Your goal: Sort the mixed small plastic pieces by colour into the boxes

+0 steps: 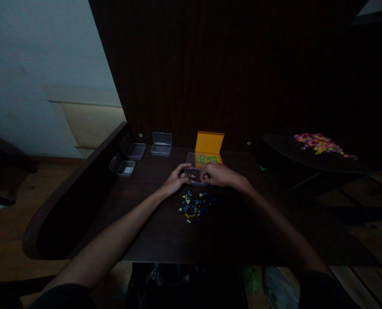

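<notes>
Both my hands meet at the middle of a dark wooden table (152,231) around a small clear plastic box (194,175). My left hand (175,179) grips the box's left end with curled fingers. On the right end rests my right hand (218,174), fingers bent over its top. A scatter of tiny blue and yellow pieces (195,206) lies on the table just below the hands. Right behind the clear box stands an open orange box (208,149) with green and yellow pieces inside.
Three clear lidded boxes sit at the back left: one (161,143), another (135,151), a third (125,168). A heap of pink and yellow pieces (319,143) lies on a dark surface at the right. A dark panel rises behind the table.
</notes>
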`<state>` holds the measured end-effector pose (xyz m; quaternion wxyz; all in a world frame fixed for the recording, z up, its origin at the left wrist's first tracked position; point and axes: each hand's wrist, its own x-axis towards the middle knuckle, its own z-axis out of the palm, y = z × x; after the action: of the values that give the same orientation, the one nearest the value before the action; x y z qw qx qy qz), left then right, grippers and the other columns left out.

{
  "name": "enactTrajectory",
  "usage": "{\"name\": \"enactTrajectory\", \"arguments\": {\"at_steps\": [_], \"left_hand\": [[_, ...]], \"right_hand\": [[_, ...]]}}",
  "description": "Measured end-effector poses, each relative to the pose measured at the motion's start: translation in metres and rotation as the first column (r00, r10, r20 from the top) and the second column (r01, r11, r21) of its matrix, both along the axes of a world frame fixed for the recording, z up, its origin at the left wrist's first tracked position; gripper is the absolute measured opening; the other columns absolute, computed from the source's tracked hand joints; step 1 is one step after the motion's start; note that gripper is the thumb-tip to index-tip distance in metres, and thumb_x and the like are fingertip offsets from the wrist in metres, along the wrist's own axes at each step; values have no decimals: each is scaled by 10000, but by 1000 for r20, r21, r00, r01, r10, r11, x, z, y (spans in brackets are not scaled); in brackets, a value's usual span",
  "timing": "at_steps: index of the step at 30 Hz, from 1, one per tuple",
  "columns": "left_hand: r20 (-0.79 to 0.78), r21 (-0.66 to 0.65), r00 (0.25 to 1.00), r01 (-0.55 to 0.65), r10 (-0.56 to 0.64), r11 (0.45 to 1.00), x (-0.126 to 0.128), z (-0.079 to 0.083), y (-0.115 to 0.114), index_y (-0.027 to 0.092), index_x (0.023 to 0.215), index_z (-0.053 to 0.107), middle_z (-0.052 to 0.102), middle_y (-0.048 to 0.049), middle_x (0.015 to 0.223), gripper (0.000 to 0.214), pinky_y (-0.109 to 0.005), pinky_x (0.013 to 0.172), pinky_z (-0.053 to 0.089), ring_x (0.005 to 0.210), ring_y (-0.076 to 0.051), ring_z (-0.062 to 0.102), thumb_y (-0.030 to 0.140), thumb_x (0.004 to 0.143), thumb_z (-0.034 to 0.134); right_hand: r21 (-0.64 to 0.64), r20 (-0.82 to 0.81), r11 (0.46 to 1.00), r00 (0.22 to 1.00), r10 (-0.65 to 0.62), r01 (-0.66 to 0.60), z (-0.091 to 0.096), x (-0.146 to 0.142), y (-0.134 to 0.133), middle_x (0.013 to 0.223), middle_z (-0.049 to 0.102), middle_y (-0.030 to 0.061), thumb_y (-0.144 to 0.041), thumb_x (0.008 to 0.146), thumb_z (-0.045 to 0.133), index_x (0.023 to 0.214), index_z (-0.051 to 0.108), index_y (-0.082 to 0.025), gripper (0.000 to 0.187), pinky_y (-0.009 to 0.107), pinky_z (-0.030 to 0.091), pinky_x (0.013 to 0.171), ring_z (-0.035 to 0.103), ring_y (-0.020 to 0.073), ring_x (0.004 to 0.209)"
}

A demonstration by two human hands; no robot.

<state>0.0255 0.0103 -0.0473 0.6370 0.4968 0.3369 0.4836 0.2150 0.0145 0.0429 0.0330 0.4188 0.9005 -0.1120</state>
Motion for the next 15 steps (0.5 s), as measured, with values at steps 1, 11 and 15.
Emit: {"name": "enactTrajectory", "arguments": {"at_steps": [1,11,15], "left_hand": [[-1,6,1000,0,0,1000,0,-1,0,186,1058,585,603,-36,1098,549,-330,890,469,945,-172,594,50,530,635],[-7,-16,1000,-6,6,1000,0,1,-1,183,1068,595,614,-39,1110,565,-335,922,473,971,-172,601,22,528,634],[-25,8,1000,-12,12,1000,-1,1,-1,183,1073,596,618,-38,1097,559,-348,941,463,993,-180,594,26,537,625]], "right_hand": [[1,-1,1000,1000,-3,3,0,0,0,782,671,35,-103,725,564,845,739,-188,229,231,328,598,551,152,702],[-19,-14,1000,1000,3,-3,-3,0,3,743,650,24,-79,720,554,816,720,-178,216,228,313,583,527,131,655],[-11,-34,1000,999,-16,15,-6,2,4,741,636,16,-97,719,577,774,694,-177,152,225,303,578,512,126,656]]}}
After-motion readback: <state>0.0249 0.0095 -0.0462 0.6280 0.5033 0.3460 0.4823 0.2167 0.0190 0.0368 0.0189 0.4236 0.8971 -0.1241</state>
